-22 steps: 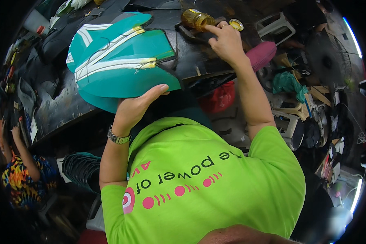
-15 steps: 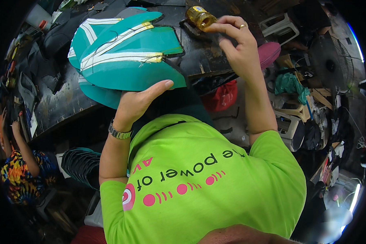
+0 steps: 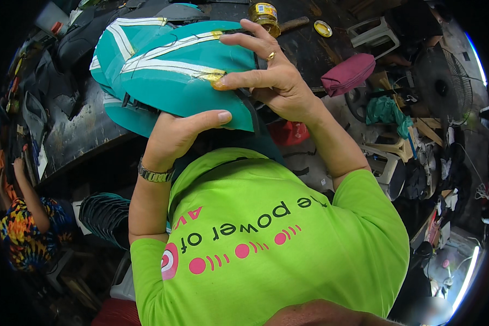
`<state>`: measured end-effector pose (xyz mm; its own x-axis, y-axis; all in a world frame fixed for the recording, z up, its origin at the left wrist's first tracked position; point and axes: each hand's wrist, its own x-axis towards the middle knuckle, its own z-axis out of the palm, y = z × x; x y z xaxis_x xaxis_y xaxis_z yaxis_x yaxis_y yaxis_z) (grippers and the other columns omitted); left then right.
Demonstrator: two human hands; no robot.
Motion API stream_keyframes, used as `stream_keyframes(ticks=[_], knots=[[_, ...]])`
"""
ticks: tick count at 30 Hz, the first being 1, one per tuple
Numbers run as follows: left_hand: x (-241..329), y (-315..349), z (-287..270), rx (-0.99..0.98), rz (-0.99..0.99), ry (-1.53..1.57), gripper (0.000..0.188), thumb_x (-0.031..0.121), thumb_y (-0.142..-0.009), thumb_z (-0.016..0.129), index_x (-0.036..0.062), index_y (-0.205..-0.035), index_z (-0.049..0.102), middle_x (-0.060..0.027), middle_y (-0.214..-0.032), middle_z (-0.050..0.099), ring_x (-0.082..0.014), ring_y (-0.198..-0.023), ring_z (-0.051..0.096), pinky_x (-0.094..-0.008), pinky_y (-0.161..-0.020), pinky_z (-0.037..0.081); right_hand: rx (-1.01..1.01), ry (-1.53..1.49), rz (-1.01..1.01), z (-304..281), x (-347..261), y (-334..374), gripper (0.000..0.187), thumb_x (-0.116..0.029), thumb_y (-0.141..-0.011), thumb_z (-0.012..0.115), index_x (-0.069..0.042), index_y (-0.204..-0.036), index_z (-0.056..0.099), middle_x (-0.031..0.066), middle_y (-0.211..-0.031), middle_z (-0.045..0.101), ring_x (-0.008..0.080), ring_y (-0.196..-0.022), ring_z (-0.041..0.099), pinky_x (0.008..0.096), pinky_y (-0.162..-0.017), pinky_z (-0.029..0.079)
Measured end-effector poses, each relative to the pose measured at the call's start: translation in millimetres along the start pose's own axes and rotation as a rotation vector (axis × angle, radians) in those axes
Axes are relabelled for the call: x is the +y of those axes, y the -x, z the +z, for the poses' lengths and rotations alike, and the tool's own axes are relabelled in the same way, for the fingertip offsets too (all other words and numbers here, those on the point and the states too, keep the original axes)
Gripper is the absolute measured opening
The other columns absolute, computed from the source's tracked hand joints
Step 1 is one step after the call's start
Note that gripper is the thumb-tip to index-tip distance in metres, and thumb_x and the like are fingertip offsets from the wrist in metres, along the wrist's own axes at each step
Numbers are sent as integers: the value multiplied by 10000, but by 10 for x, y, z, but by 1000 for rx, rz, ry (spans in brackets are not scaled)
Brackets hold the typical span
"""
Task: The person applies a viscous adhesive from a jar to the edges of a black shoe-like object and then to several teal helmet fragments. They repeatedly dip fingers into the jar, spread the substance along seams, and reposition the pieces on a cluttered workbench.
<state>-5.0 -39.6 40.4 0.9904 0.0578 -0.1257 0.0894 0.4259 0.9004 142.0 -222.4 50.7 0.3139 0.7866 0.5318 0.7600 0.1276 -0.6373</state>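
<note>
My left hand grips the near edge of a teal leaf-shaped piece with white stripes, thumb on top and the other fingers hidden below. It appears to be the top of several overlapping teal pieces. Over its right end is my right hand, fingers apart. One fingertip, coated with a yellow, glue-like smear, touches the yellowed end of the near white stripe; another finger reaches to the end of the far stripe. Just beyond stands a glass jar of amber stuff.
A yellow-and-white lid lies on the dark table. At the table's right are a maroon pouch, a white plastic stool and a fan. Another person in a colourful shirt is at far left.
My right hand has moved left from the jar's mouth onto the teal piece. The jar, tipped toward me before, now stands more upright. The piece in my left hand has shifted slightly right.
</note>
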Motion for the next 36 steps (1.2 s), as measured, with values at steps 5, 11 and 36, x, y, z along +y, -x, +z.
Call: stream_keyframes(ticks=[5, 11, 36], knots=[[36, 13, 25, -64, -30, 226, 427, -23, -896, 669, -64, -1296, 523, -149, -1142, 666, -232, -952, 713, -355, -774, 637, 39, 4, -36, -20, -61, 74, 554, 64, -715, 738, -327, -1104, 791, 6, -1437, 533, 345, -1450, 302, 477, -1188, 262], [76, -26, 34, -1, -76, 241, 340, 0, -927, 639, -70, -1247, 547, -157, -1058, 693, -230, -863, 732, -332, -707, 664, 57, 93, -115, -71, -98, 247, 386, -66, -762, 772, -295, -1070, 805, 79, -1419, 549, 363, -1451, 312, 488, -1182, 262], [144, -8, -143, 6, -89, 136, 283, -9, -920, 649, -52, -1195, 596, -126, -1007, 691, -194, -795, 704, -304, -575, 619, 109, 731, -291, -65, 5, 127, 691, -16, -746, 690, -459, -1275, 655, 5, -1492, 486, 300, -1384, 430, 559, -1176, 248]])
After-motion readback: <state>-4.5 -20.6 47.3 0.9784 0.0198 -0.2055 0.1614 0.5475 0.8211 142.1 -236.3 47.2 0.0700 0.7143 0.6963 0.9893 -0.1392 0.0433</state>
